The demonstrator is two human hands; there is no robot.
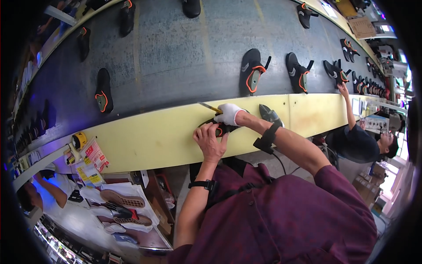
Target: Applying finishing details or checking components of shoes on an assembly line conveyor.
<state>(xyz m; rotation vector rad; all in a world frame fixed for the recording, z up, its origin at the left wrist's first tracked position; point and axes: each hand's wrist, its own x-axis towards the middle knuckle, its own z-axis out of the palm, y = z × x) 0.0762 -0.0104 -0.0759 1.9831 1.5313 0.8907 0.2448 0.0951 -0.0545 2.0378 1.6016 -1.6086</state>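
A small black shoe (225, 128) with an orange-edged opening lies on the pale yellow ledge in front of me. My left hand (210, 140), bare, grips it, with fingers over its near side and the thumb apart on the right. My right hand (229, 114), in a white glove, is closed round a slim tool (214, 108) with a yellow handle. The tool's grey tip points left toward the belt, and its exact kind is unclear. The right hand hides the shoe's far side. Right of that hand, a dark grey pointed thing (269, 114) lies on the ledge.
Beyond the yellow ledge (154, 145) runs a wide dark conveyor belt (176, 57) bearing several black shoes (252, 72). A co-worker (358, 141) at right reaches to a shoe; another person (44, 189) is at lower left. Soles (123, 199) lie on a side shelf; a yellow tape roll (79, 141) is nearby.
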